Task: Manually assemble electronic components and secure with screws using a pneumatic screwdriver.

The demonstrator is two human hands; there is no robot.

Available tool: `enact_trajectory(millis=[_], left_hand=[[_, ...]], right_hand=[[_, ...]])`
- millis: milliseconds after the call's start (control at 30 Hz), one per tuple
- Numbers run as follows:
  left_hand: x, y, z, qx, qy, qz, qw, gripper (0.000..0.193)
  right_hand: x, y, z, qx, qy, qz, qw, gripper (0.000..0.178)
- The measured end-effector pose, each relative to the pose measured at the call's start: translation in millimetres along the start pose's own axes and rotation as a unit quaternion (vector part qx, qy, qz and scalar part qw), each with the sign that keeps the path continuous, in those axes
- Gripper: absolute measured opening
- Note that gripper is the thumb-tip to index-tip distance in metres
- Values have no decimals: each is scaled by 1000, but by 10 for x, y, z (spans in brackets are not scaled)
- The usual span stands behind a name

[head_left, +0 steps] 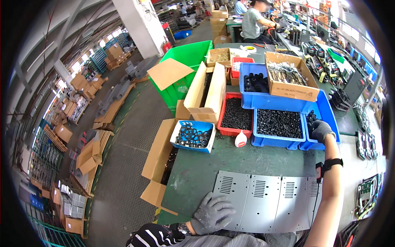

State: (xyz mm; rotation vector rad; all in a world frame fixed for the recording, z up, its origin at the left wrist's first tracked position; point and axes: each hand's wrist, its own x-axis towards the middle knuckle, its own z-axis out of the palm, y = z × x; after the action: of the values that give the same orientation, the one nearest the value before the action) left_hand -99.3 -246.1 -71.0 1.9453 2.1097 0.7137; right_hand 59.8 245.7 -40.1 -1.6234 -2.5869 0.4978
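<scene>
My left hand (212, 214), in a grey glove, lies flat with fingers stretched at the near left of a row of grey slotted metal panels (261, 197). My right hand (322, 131), gloved too, reaches down into the blue bin (334, 123) at the right of the table. Black parts (311, 118) lie beside its fingers. The fingertips are hidden, so whether they grip a part does not show. To the left of this bin stands another blue bin (258, 142), full of small black pieces (277, 123).
A red tray (224, 131) holds small black parts, and a white-blue box (193, 149) holds round black pieces. A white bottle (240, 139) stands in front. Behind are cartons (294, 91) and a green bin (164, 99). A co-worker (253, 24) sits farther back.
</scene>
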Motion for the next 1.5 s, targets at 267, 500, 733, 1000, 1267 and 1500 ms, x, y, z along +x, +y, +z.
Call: enact_trajectory(millis=[267, 500, 733, 1000, 1267, 1500], left_hand=[[49, -27, -2, 5, -2, 13, 1000, 26], [70, 13, -34, -5, 13, 20, 1000, 24], [53, -27, 21, -5, 6, 13, 1000, 23], [33, -20, 13, 5, -3, 4, 1000, 26], [36, -29, 18, 12, 5, 18, 1000, 26], [37, -12, 20, 10, 22, 28, 999, 26]], right_hand=[[-62, 56, -12, 12, 126, 12, 992, 20], [-197, -224, -139, 62, 77, 10, 995, 26], [-159, -106, -101, 83, 35, 25, 996, 23], [-184, -147, -144, 70, 65, 49, 994, 28], [-168, -97, -111, 110, 108, 49, 987, 34], [-190, -119, -135, 136, 135, 48, 980, 30]])
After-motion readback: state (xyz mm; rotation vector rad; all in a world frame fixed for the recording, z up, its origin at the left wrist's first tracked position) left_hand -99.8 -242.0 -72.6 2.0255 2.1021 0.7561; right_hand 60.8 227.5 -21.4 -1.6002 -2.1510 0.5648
